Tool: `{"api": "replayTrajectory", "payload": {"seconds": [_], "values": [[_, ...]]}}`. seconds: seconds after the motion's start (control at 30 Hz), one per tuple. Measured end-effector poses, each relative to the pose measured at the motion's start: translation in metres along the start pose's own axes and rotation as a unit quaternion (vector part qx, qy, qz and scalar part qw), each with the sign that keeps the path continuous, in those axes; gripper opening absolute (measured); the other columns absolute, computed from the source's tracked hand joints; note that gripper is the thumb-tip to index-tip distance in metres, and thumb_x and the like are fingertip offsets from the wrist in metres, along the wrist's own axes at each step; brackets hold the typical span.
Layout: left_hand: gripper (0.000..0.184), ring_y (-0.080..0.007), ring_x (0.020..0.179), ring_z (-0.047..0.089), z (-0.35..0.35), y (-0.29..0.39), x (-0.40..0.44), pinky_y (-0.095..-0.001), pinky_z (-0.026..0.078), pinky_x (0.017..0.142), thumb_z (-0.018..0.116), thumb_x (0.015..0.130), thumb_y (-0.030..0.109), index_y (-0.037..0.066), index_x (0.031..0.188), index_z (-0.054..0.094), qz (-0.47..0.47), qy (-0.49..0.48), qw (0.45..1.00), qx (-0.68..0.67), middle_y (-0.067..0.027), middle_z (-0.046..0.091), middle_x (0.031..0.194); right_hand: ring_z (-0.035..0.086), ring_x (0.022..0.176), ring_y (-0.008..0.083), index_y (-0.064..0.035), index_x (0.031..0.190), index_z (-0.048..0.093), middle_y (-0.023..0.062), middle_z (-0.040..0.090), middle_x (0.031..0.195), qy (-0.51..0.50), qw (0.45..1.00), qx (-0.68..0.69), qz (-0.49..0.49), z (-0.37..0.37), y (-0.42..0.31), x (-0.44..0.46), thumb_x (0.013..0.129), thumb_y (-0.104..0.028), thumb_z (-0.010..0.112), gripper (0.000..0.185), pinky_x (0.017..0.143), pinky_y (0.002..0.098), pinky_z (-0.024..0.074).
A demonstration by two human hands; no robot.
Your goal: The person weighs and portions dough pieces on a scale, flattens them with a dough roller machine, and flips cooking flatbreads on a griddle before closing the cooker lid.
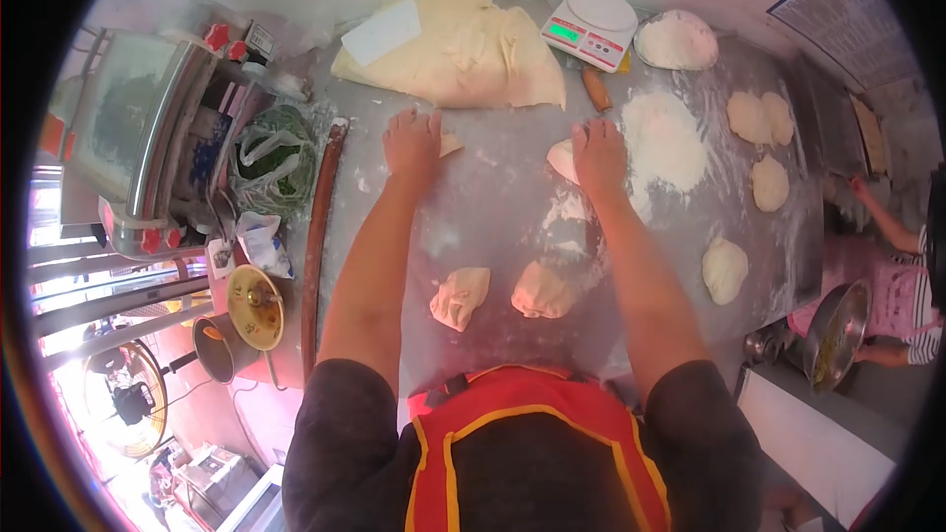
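Note:
My left hand is curled over a piece of dough on the metal worktop, and only the dough's right edge shows. Level with it on the right, my right hand is closed over another piece of dough, which sticks out on its left side. Nearer to me lie two loose dough lumps, a folded one and a rounder one. Beyond my hands rests a large mass of dough, partly covered by a white sheet.
At the back stand a digital scale and a bowl of flour. Loose flour and flattened dough rounds lie to the right. A long rolling pin borders the left. Far right, another person holds a metal bowl.

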State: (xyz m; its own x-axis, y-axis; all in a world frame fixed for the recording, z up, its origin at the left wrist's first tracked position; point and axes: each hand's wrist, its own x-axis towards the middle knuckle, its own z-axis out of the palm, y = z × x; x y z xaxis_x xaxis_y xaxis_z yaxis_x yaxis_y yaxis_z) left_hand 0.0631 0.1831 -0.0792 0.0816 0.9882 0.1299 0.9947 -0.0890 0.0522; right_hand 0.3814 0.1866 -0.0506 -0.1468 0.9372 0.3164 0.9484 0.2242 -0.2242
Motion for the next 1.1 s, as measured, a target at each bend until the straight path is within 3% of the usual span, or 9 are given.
{"api": "replayTrajectory", "payload": {"seconds": [0.07,0.2,0.33,0.43,0.63,0.73,0.83,0.97,1.1], "values": [[0.049,-0.0314,0.108,0.048,-0.019,0.01,0.007,-0.0474,0.038,0.09,0.054,0.084,0.035,0.007,0.124,0.046,-0.05,-0.124,0.991,-0.008,-0.0122,0.053,0.116,0.05,0.098,0.0309,-0.0065,0.1,0.057,0.0134,0.054,0.104,-0.012,0.998,0.056,-0.014,-0.013,-0.014,-0.006,0.082,-0.03,0.058,0.029,0.081,0.0428,0.0412],[0.067,-0.0311,0.127,0.033,-0.041,0.052,-0.086,-0.0538,0.024,0.103,0.059,0.08,0.041,0.008,0.134,0.036,0.055,0.057,0.994,-0.082,-0.0134,0.034,0.14,0.037,0.123,0.0317,-0.0103,0.126,0.044,0.0115,0.04,0.135,-0.104,0.973,0.027,-0.205,-0.047,-0.023,-0.085,0.082,-0.031,0.058,0.051,0.1,0.0525,0.0261],[0.078,-0.0306,0.132,0.028,-0.047,0.047,-0.115,-0.0545,0.018,0.106,0.063,0.076,0.043,0.008,0.138,0.03,0.173,-0.044,0.983,-0.051,-0.0136,0.027,0.144,0.04,0.121,0.0327,-0.0112,0.127,0.043,0.0121,0.041,0.135,-0.158,0.95,0.049,-0.266,-0.057,-0.008,-0.098,0.08,-0.029,0.062,0.054,0.099,0.0502,0.0295],[0.078,-0.0315,0.124,0.038,-0.053,0.041,-0.064,-0.0516,0.028,0.101,0.063,0.076,0.043,0.009,0.138,0.03,0.08,0.069,0.991,-0.085,-0.0137,0.038,0.137,0.044,0.115,0.0339,-0.0122,0.13,0.041,0.013,0.046,0.129,-0.109,0.966,0.171,-0.158,-0.039,-0.014,-0.048,0.08,-0.026,0.063,0.057,0.095,0.0449,0.0349],[0.075,-0.0318,0.096,0.054,-0.041,0.011,-0.005,-0.0433,0.043,0.084,0.064,0.077,0.036,0.008,0.137,0.03,0.005,-0.128,0.976,-0.178,-0.0144,0.056,0.11,0.048,0.107,0.0348,-0.0099,0.135,0.035,0.0162,0.051,0.121,-0.134,0.961,0.237,-0.05,-0.031,-0.031,0.0,0.078,-0.014,0.064,0.064,0.088,0.041,0.039],[0.075,-0.0345,0.109,0.048,-0.075,-0.002,-0.01,-0.0449,0.04,0.089,0.065,0.076,0.033,0.011,0.138,0.03,-0.084,-0.12,0.98,-0.136,-0.0203,0.049,0.122,0.047,0.109,0.0359,-0.0086,0.134,0.035,0.0162,0.051,0.121,-0.041,0.972,0.211,-0.098,-0.036,-0.051,0.0,0.078,-0.012,0.063,0.063,0.091,0.0409,0.0382],[0.076,-0.0371,0.122,0.038,-0.065,-0.015,-0.046,-0.0457,0.035,0.095,0.066,0.076,0.031,0.008,0.138,0.029,0.06,0.074,0.994,-0.049,-0.0233,0.037,0.134,0.048,0.106,0.0357,-0.0066,0.132,0.036,0.0173,0.05,0.122,-0.028,0.963,0.109,-0.244,-0.024,-0.058,-0.017,0.077,-0.012,0.063,0.062,0.091,0.0415,0.0378],[0.076,-0.0386,0.127,0.031,-0.069,-0.012,-0.074,-0.0465,0.031,0.099,0.07,0.073,0.023,0.002,0.136,0.031,0.017,0.078,0.997,-0.024,-0.0208,0.031,0.139,0.046,0.11,0.037,-0.0046,0.132,0.035,0.0185,0.048,0.124,-0.056,0.966,0.203,-0.151,-0.048,-0.058,-0.038,0.079,-0.013,0.061,0.059,0.094,0.0439,0.0355],[0.074,-0.0389,0.128,0.029,-0.097,0.034,-0.17,-0.0483,0.029,0.101,0.07,0.073,0.022,0.002,0.135,0.033,-0.054,-0.137,0.915,-0.374,-0.02,0.032,0.138,0.042,0.118,0.0391,-0.0046,0.134,0.033,0.022,0.042,0.129,-0.224,0.9,0.371,0.053,-0.113,-0.053,-0.119,0.082,-0.018,0.061,0.06,0.098,0.0474,0.0323]]}}
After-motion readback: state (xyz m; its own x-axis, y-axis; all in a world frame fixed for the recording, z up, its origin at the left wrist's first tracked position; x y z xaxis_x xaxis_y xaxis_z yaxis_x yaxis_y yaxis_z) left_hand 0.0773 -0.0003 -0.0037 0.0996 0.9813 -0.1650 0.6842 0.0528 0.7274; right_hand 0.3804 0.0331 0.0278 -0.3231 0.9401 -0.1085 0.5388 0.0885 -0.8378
